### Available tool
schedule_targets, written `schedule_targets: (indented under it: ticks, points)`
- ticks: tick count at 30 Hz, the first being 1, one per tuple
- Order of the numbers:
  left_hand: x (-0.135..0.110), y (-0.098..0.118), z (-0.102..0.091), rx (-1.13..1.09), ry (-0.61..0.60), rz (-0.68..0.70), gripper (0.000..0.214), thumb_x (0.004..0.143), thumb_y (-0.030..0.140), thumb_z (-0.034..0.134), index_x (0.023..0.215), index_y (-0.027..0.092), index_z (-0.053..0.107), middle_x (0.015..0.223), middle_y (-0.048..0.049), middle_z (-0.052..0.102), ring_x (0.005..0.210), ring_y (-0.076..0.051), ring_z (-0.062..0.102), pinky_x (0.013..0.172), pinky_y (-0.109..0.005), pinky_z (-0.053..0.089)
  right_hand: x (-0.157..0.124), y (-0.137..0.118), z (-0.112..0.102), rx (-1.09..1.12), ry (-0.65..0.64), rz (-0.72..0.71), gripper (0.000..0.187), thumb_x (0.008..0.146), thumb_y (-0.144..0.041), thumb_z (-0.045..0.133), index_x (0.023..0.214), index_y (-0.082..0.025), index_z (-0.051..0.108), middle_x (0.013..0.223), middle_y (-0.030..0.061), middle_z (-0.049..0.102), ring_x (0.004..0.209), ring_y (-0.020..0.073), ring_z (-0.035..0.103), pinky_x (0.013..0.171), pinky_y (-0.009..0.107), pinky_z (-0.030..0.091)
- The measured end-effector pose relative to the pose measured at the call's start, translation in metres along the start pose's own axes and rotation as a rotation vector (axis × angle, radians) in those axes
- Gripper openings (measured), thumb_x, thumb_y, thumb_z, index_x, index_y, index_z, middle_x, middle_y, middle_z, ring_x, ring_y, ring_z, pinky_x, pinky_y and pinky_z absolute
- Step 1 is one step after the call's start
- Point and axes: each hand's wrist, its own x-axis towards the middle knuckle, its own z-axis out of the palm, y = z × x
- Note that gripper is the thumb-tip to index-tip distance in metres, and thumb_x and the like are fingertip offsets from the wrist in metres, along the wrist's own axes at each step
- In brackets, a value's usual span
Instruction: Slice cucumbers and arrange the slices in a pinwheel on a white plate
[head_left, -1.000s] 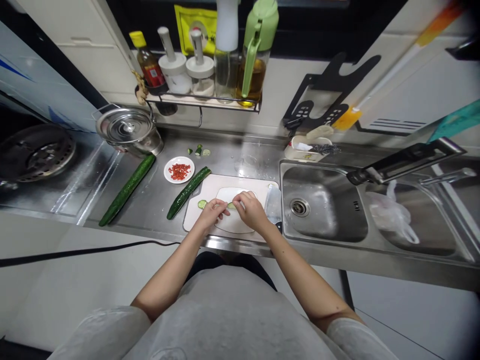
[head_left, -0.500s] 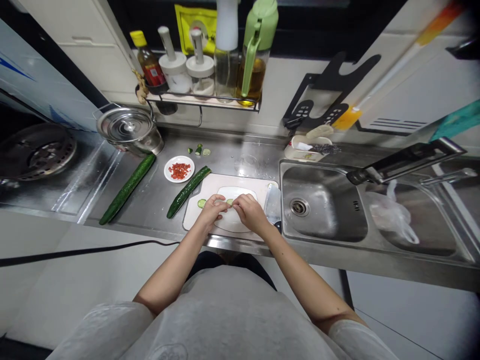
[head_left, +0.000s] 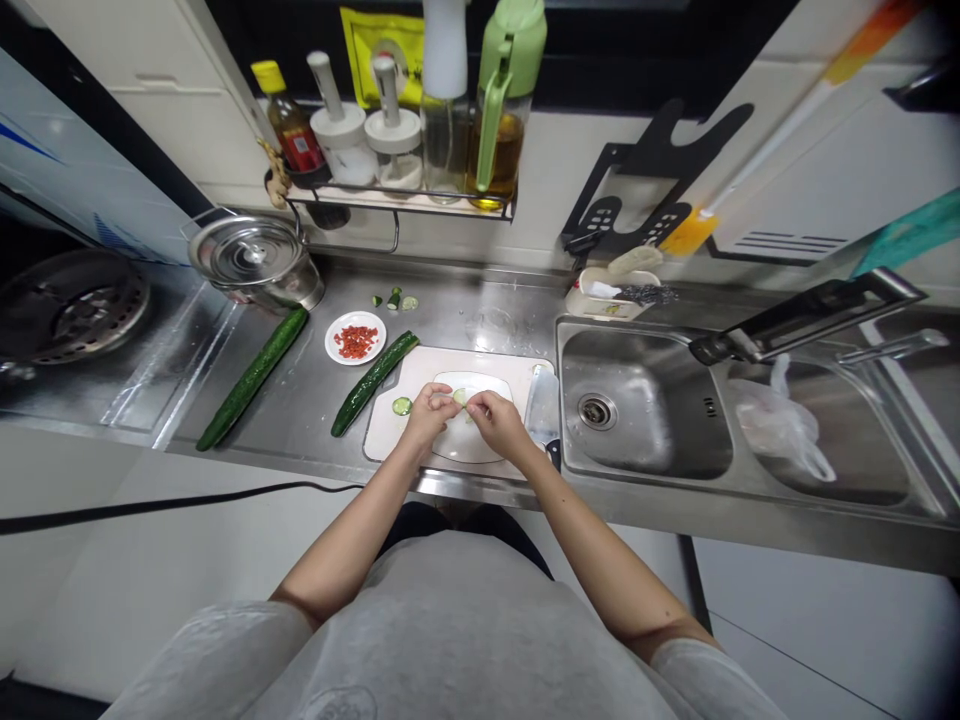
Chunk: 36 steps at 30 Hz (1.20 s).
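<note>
Between the fingertips of both hands is a thin pale-green cucumber slice (head_left: 459, 397), held over a white plate (head_left: 484, 384). My left hand (head_left: 429, 414) pinches it from one side and my right hand (head_left: 496, 420) from the other; the fingers cover part of it. The plate rests on a light cutting board (head_left: 382, 437). More cucumber slices (head_left: 402, 406) lie on the board left of my left hand. A knife (head_left: 543, 402) lies flat along the board's right edge. A cut cucumber (head_left: 373, 384) leans its end by the board's left corner.
A whole cucumber (head_left: 253, 378) lies further left, near a lidded steel pot (head_left: 259, 262). A small plate of chopped red pieces (head_left: 355, 338) and cucumber scraps (head_left: 394, 299) sit behind. At right are the sink (head_left: 649, 400) and faucet (head_left: 810, 318). A condiment shelf (head_left: 405, 200) hangs above.
The slice between my fingertips now shows more of its face, tipped up slightly as my fingers shifted on it. The whole view has drifted a little; the surrounding things stay in place.
</note>
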Motion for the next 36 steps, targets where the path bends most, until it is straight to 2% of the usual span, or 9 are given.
schedule_targets:
  ticks: [9,18,23,28,36]
  points:
    - [0.019,-0.013,0.0,0.02,-0.029,0.053,0.043,0.057,0.027,0.072,0.093,0.02,0.049,0.066,0.0078,0.054,0.049,-0.004,0.041,0.046,-0.016,0.025,0.008,0.024,0.009,0.14,-0.017,0.16,0.018,0.081,-0.035,0.051,0.077,-0.019,0.06,0.072,-0.0002,0.063,0.065,0.0133,0.054,0.063,0.025,0.041]
    - [0.074,-0.038,0.011,0.138,0.044,0.067,0.04,0.058,0.019,0.07,0.093,0.019,0.051,0.065,0.0069,0.054,0.055,-0.007,0.049,0.059,-0.02,0.039,0.036,0.06,0.02,0.01,-0.004,0.305,0.013,0.078,-0.024,0.052,0.079,-0.018,0.064,0.077,0.0011,0.067,0.07,0.0129,0.058,0.067,0.023,0.042]
    - [0.095,-0.045,0.011,0.346,0.086,0.093,0.034,0.063,0.014,0.066,0.094,0.019,0.053,0.069,0.0059,0.058,0.059,-0.008,0.053,0.065,-0.021,0.042,0.045,0.066,0.023,-0.079,-0.002,0.343,0.014,0.08,-0.023,0.053,0.081,-0.018,0.065,0.079,0.0015,0.069,0.072,0.0133,0.059,0.067,0.022,0.041]
    - [0.1,-0.04,0.012,0.626,0.121,0.136,0.033,0.067,0.013,0.064,0.097,0.021,0.054,0.072,0.0059,0.062,0.063,-0.009,0.056,0.067,-0.021,0.041,0.048,0.06,0.023,-0.173,-0.028,0.355,0.014,0.081,-0.021,0.052,0.083,-0.019,0.065,0.082,0.0025,0.069,0.074,0.0142,0.059,0.069,0.022,0.04]
    - [0.088,-0.024,0.017,0.966,0.12,0.218,0.033,0.074,0.016,0.06,0.105,0.024,0.053,0.076,0.0037,0.065,0.072,-0.013,0.06,0.07,-0.023,0.04,0.05,0.049,0.022,-0.315,-0.056,0.381,0.015,0.085,-0.022,0.049,0.085,-0.018,0.063,0.082,0.0044,0.067,0.073,0.015,0.058,0.065,0.022,0.035]
